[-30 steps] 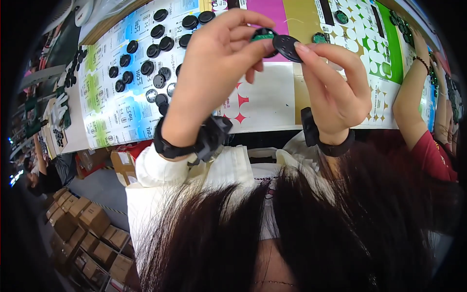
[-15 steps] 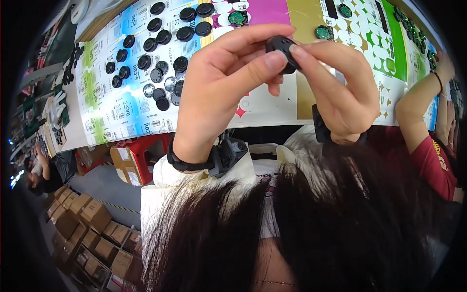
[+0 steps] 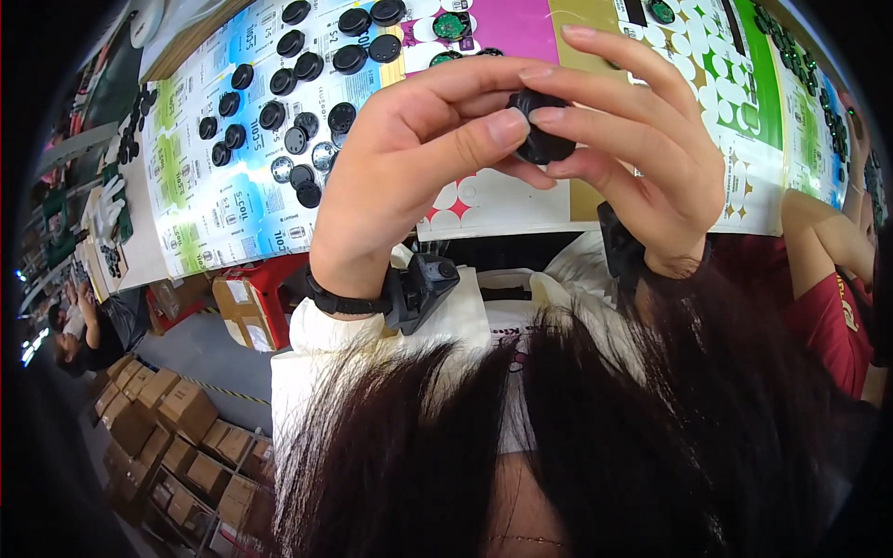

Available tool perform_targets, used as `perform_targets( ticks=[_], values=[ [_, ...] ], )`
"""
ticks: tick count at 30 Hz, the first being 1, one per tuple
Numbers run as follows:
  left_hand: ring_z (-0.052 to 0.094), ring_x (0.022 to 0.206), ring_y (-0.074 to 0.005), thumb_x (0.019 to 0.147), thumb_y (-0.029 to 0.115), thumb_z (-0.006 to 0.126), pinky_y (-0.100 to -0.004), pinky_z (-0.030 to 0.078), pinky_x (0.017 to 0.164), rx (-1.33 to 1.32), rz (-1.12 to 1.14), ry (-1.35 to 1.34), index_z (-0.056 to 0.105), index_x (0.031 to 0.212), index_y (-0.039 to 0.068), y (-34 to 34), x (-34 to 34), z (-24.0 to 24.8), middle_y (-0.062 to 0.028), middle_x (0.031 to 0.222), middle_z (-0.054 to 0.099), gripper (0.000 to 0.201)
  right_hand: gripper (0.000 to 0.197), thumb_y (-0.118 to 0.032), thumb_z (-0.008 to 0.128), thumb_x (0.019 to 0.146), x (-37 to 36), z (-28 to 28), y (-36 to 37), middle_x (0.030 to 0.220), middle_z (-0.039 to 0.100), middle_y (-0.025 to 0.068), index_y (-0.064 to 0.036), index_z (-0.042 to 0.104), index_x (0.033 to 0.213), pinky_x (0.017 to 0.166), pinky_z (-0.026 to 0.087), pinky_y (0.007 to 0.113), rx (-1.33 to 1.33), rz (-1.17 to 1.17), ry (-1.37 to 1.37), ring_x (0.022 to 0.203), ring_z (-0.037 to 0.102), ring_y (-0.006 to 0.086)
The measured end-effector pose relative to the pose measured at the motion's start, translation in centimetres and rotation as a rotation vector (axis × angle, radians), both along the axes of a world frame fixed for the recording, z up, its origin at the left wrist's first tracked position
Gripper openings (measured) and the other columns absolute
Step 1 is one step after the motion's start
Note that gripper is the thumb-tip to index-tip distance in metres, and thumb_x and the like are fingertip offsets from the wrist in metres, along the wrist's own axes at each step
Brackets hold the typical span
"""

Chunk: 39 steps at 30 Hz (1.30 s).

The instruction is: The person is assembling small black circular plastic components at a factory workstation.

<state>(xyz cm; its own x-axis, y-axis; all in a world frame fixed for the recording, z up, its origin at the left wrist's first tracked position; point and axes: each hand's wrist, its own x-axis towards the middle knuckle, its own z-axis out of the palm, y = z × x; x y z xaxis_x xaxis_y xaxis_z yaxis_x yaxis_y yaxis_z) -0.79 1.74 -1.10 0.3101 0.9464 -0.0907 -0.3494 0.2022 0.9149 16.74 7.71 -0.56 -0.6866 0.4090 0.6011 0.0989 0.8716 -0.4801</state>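
A small round black plastic casing [image 3: 544, 139] is held up over the table between both hands. My left hand [image 3: 409, 158] pinches its left side with thumb and fingers. From the right, my right hand [image 3: 642, 149] grips it with the thumb below and fingertips on top, one finger raised away. The fingers hide part of the casing. To the left of my left hand, several black round housings [image 3: 350, 59] lie spread on the printed sheets. A few round lids with clear or shiny faces [image 3: 282, 168] lie among them. A green round circuit board [image 3: 452, 26] rests beyond the hands.
Printed card sheets [image 3: 233, 191] cover the worktable. More green boards [image 3: 791, 56] line its far right. At the right edge sits a person in a red sleeve [image 3: 828, 325]. Cardboard boxes [image 3: 186, 409] are stacked at lower left, near a red stool [image 3: 270, 293].
The casing has turned in my fingers and dropped slightly. My right hand's fingers have spread and now reach over it. The neighbouring person's arm has shifted to the right.
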Motion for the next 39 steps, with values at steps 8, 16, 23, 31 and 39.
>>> perform_targets(
  ticks=[8,16,23,31,39],
  values=[
    [0.052,0.098,-0.022,0.079,0.023,0.056,-0.0332,0.044,0.082,0.008,-0.021,0.005,0.037,0.118,-0.005,0.4,-0.4,-0.4,-0.0158,0.106,0.051,0.051,0.044,-0.006,0.069,0.061,0.6,0.2,-0.4,0.099,0.055,0.0116,-0.0041,0.053,0.102,0.08,0.042,0.032,-0.054,-0.068,0.074,0.098,0.049,0.0291],
    [0.051,0.099,-0.0216,0.073,0.029,0.064,-0.032,0.044,0.082,0.02,0.072,-0.056,0.037,0.118,-0.004,0.1,-0.2,-0.6,-0.0143,0.109,0.05,0.062,0.054,-0.011,0.069,0.066,-0.1,0.9,-1.1,0.101,0.053,0.0101,-0.0075,0.046,0.115,0.085,0.04,0.031,-0.032,-0.117,0.036,0.103,0.046,0.0306],
    [0.057,0.089,-0.0205,0.08,0.012,0.054,-0.0313,0.048,0.077,-0.029,0.098,-0.358,0.048,0.108,-0.006,0.0,0.8,-0.8,-0.0135,0.097,0.057,0.034,0.052,-0.009,0.069,0.065,1.1,1.4,-0.5,0.102,0.053,0.0107,-0.0062,0.048,0.112,0.084,0.041,0.031,-0.039,-0.124,0.018,0.102,0.047,0.0296],
    [0.052,0.095,-0.0217,0.077,0.042,0.053,-0.0291,0.044,0.08,-0.038,0.074,0.023,0.038,0.114,-0.01,0.2,1.0,-0.3,-0.0173,0.105,0.051,0.066,0.05,-0.008,0.07,0.063,-0.3,1.3,-1.7,0.102,0.053,0.0113,-0.0048,0.05,0.109,0.082,0.041,0.03,-0.046,-0.137,-0.015,0.099,0.048,0.0285],
    [0.054,0.092,-0.0219,0.079,0.042,0.052,-0.0289,0.044,0.078,-0.012,0.036,0.017,0.04,0.113,-0.01,0.2,1.2,0.1,-0.0171,0.101,0.053,0.063,0.048,-0.006,0.07,0.061,-0.1,1.6,-2.0,0.103,0.053,0.012,-0.0033,0.052,0.105,0.08,0.042,0.03,-0.055,-0.141,-0.035,0.097,0.049,0.0274]
  ],
)
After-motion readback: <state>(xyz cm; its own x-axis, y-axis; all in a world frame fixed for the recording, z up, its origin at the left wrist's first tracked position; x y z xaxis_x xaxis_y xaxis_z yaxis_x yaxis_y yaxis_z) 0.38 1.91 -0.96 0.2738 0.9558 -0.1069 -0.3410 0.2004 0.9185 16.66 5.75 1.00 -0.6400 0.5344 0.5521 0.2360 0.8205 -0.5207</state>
